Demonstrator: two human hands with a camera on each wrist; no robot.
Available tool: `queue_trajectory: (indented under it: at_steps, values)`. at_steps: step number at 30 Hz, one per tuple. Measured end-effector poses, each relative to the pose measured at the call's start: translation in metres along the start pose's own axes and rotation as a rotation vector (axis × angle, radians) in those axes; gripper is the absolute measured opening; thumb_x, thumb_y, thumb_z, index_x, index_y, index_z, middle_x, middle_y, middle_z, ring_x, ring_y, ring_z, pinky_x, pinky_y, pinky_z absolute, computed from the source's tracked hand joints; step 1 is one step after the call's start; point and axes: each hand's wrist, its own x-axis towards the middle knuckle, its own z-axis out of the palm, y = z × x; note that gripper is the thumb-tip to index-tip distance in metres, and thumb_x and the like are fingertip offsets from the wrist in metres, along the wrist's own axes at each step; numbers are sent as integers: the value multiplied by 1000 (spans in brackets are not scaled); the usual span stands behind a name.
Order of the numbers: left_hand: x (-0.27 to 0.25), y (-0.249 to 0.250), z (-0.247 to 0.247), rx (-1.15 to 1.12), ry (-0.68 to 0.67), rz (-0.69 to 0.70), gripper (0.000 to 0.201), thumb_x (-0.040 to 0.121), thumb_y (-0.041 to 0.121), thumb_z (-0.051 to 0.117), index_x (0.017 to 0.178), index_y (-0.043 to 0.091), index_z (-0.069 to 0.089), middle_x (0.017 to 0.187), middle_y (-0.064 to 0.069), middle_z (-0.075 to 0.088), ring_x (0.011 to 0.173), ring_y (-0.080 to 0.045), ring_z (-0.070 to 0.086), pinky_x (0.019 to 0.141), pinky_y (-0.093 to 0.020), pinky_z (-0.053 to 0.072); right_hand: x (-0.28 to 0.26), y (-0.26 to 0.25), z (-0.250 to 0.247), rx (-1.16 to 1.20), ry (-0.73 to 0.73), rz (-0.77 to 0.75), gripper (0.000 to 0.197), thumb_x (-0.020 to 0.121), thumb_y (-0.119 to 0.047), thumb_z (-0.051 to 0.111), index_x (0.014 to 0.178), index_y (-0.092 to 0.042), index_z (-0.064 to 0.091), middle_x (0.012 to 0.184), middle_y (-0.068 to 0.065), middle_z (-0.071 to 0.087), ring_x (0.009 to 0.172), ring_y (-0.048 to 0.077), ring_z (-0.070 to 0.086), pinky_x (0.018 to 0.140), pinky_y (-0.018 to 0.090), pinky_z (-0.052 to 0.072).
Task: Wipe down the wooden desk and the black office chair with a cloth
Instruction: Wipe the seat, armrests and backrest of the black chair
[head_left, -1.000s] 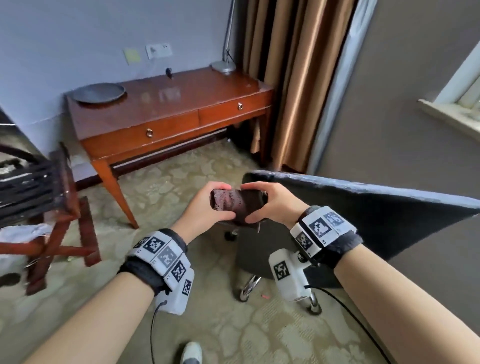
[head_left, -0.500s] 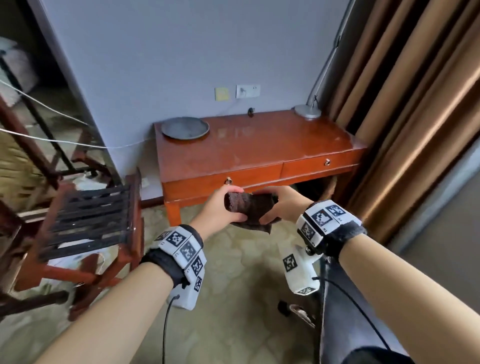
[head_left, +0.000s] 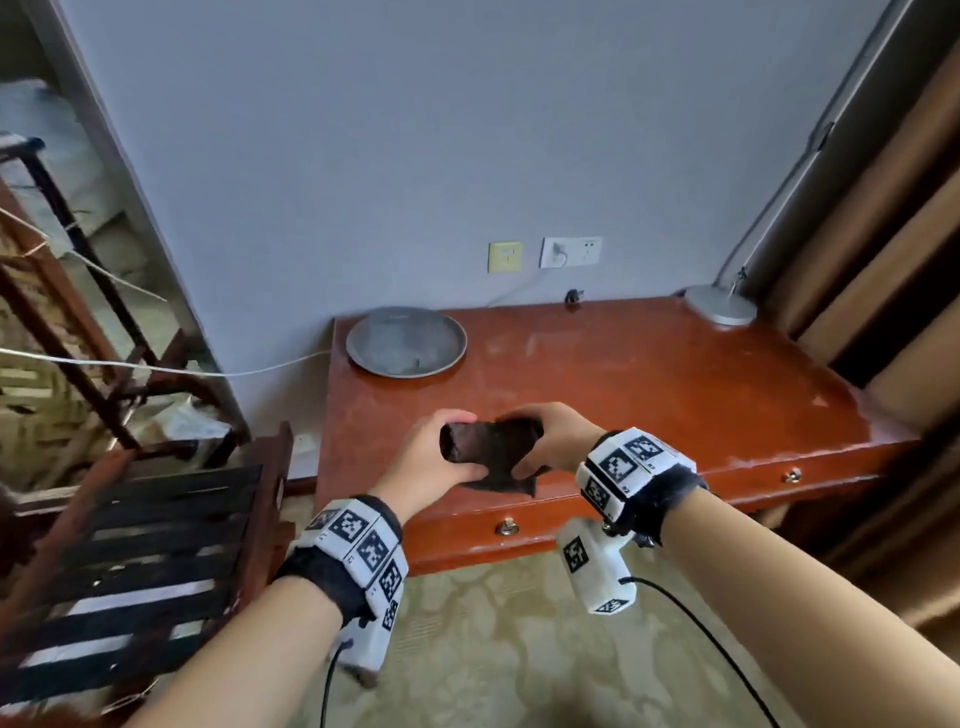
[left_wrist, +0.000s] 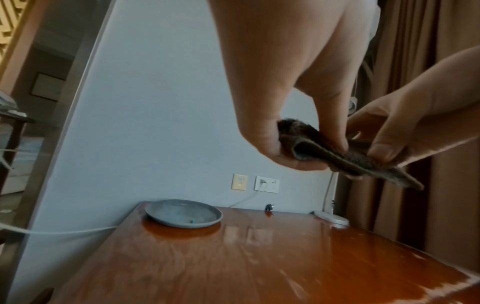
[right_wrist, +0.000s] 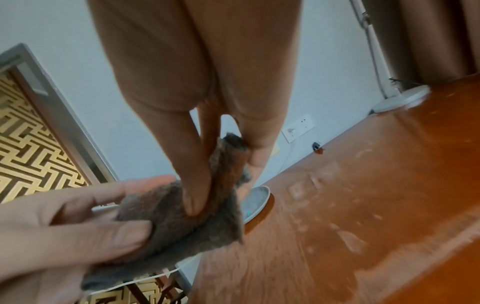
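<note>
Holding the cloth (head_left: 491, 451) between both hands, you stand at the front edge of the desk (head_left: 649, 384) with the fabric lifted above its wooden top, not touching it. Your left hand (head_left: 434, 452) grips the left end of the cloth, where the fabric is folded into a rounded loop; the left wrist view shows the thumb under the fold and the fingers (left_wrist: 335, 131) pressed on top. Your right hand (head_left: 556, 439) pinches the right end, thumb on one face and fingers curled behind the other, as the right wrist view shows plainly. The cloth (right_wrist: 182, 222) is dark brown and fuzzy, bunched rather than spread, with 1 corner hanging down toward the desk's front edge.

On the desk, a grey round plate (head_left: 406, 340) sits at the back left corner, well apart from your hands. The lamp base (head_left: 719, 305) stands at the back right corner, next to the brown curtain (head_left: 893, 249). The desktop is glossy reddish wood with pale smudges and worn patches toward the right front corner. 2 drawer knobs show on the front face below your wrists. A slatted wooden rack (head_left: 145, 551) stands on the floor to the left of the desk. 2 wall sockets (head_left: 570, 252) are mounted above the desk's back edge.
</note>
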Motion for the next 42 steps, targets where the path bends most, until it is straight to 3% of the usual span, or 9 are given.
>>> queue_trajectory:
  at_steps: [10,14,18,23,28,33,37,40,42]
  values:
    - [193,-78,-53,77,-5,-119,54,71,8,78,115,29,55,119,-1,54,113,-18,52,102,-38,42,225,-16,-20,-107,-79,-80,67,60,7,76,123,-11,60,117,8,65,112,21,58,100,32,44]
    - [254,-116,-62,73,-11,-188,50,77,7,73,120,26,55,117,1,51,115,-18,52,103,-37,41,302,-9,-18,-164,-82,-48,65,68,6,72,128,-13,56,85,-14,48,112,21,51,90,15,34]
    - [296,-145,-71,136,54,-273,52,78,2,70,125,18,54,118,-2,49,115,-15,48,101,-22,34,368,-3,-4,-152,-99,14,71,67,1,74,132,-19,51,124,12,43,120,27,46,98,18,33]
    - [339,-179,-80,150,131,-355,50,76,1,72,119,20,56,118,-1,50,113,-15,48,102,-25,36,429,11,16,-152,-149,16,72,72,-3,71,137,-18,44,128,10,36,118,26,46,102,20,34]
    - [366,-211,-72,156,220,-403,50,71,-3,74,105,26,54,110,2,47,107,-15,50,101,-25,37,471,28,38,-133,-147,-6,70,74,-1,66,137,-18,43,130,8,32,120,24,46,103,19,34]
    - [365,-231,-55,293,163,-432,47,71,-1,74,111,17,57,115,1,43,113,-16,49,94,-9,27,480,46,50,-237,-241,-55,70,77,-3,63,140,-18,37,134,8,26,122,28,45,107,28,35]
    - [360,-221,-44,630,160,-369,55,70,11,78,121,17,58,138,-4,40,130,-23,42,105,-32,34,476,46,43,-481,-166,-208,73,76,-16,70,141,-17,37,145,12,23,130,33,34,108,38,36]
    - [357,-214,-36,817,115,-201,67,57,17,86,120,9,64,134,-10,55,123,-26,53,95,-40,47,477,45,39,-647,-66,-373,75,48,-29,89,117,-12,65,134,17,52,119,35,55,91,45,52]
    - [356,-213,-30,867,78,-183,70,64,21,84,128,6,58,138,-10,52,127,-23,50,99,-38,42,477,49,38,-713,-72,-438,72,47,-28,90,113,-11,67,132,15,56,121,30,54,92,40,49]
